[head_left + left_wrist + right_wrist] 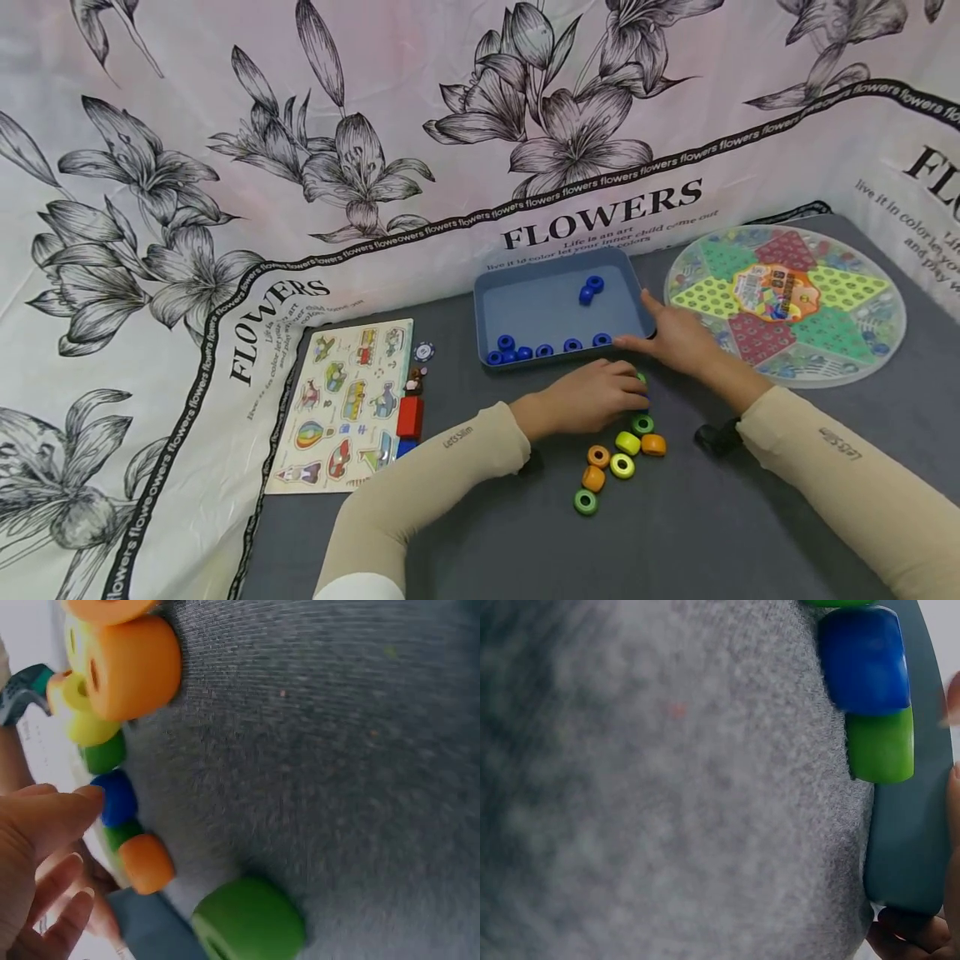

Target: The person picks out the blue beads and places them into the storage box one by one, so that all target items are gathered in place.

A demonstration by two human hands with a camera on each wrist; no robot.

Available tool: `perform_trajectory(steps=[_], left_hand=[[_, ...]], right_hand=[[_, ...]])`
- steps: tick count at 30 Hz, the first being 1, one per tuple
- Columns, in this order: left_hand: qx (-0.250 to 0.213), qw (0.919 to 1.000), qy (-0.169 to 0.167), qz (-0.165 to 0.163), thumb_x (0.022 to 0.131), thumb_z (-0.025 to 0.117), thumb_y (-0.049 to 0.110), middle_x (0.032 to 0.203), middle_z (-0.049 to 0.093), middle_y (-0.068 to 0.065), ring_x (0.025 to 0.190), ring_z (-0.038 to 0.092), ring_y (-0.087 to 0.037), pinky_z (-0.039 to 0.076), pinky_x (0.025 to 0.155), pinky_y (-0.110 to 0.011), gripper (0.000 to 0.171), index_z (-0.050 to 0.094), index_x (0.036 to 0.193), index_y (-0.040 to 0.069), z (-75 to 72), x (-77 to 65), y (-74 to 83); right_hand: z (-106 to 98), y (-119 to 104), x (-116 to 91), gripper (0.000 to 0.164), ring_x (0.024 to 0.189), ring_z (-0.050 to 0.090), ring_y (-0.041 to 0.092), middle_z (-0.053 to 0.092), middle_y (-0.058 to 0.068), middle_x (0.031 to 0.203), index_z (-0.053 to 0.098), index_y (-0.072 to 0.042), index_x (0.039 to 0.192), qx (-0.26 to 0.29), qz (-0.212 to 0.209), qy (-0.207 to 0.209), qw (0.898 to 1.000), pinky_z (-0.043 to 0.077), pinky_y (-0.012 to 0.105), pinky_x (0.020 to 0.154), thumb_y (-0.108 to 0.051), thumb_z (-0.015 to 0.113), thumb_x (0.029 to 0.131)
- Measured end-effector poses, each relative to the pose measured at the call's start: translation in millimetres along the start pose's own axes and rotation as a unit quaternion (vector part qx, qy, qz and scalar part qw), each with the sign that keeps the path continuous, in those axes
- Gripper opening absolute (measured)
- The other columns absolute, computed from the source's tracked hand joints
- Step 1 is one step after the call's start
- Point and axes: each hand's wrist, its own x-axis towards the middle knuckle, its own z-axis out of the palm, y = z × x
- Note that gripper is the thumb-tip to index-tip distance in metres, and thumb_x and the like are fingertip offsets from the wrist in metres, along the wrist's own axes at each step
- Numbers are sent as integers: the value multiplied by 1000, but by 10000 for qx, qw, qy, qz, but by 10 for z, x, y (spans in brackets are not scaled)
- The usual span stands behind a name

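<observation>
My left hand (pixel 596 398) reaches over the grey table to a short row of beads. In the left wrist view its fingertips are right at a blue bead (pixel 118 799), which sits between green beads. My right hand (pixel 678 337) holds the near right corner of a blue-grey tray (pixel 558 287), thumb along the front wall and another finger at the right side. Several blue beads (pixel 543 352) lie along the tray's front, and two blue beads (pixel 590 290) lie farther back. Orange beads (pixel 597 455), yellow beads (pixel 622 465) and a green bead (pixel 586 502) lie loose nearer me.
At the left lies a picture puzzle board (pixel 341 408) with a red block (pixel 410 417), a small brown figure (pixel 415 380) and a poker chip (pixel 423 351) at its right edge. A round Chinese checkers board (pixel 787 304) lies right of the tray. Flower-printed cloth (pixel 360 208) stands behind.
</observation>
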Motion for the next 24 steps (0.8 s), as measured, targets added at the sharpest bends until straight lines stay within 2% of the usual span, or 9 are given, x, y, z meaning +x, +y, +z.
perform_trajectory(steps=[3,8,12,14,17,21,24], left_hand=[[111,9997,-219,-59,92,58,24,132,54,13,122,42,-9,38,99,-25,36,57,128,28,51,67,16],[220,9996,-131,-130,93,56,26,122,55,13,110,43,-8,38,88,-24,30,61,122,32,130,133,7],[100,9997,-191,-148,91,59,33,118,52,10,107,41,-8,37,88,-24,27,63,117,33,186,139,-1],[-136,9997,-157,-147,90,60,35,117,51,8,105,43,-8,37,88,-23,28,63,117,29,199,110,-8],[-881,9957,224,-185,91,58,32,115,49,2,100,47,-7,39,89,-16,30,62,118,20,161,35,-43],[-1907,9757,1021,-358,94,54,20,121,50,-5,108,53,-11,41,94,-14,29,58,120,8,35,-70,-160],[-2000,9667,1364,-831,95,53,20,124,55,-6,112,55,-13,43,97,-18,29,58,120,7,-79,-143,-295]], right_hand=[[10,-7,-4,107,45,46,18,49,8,56,14,4,147,7,-1,-55,10000,31,29,41,-68,55,79],[24,-2,-5,108,46,46,17,51,9,57,13,4,147,-28,0,-26,10000,31,29,42,-68,54,79],[42,-3,-2,107,46,45,18,50,9,57,15,4,147,-19,-5,71,10000,31,28,42,-68,55,78],[57,-14,-10,107,45,45,17,49,8,56,15,4,147,46,-39,46,10000,31,28,41,-68,55,78],[74,-25,-26,106,43,42,17,48,8,55,16,4,147,73,-112,29,9999,28,26,39,-65,57,79],[53,-17,-39,97,41,40,15,47,7,54,19,6,146,15,-230,148,9996,27,25,38,-54,62,82],[25,4,-31,98,44,45,17,51,10,58,19,7,145,7,-211,168,9996,32,28,40,-54,62,82]])
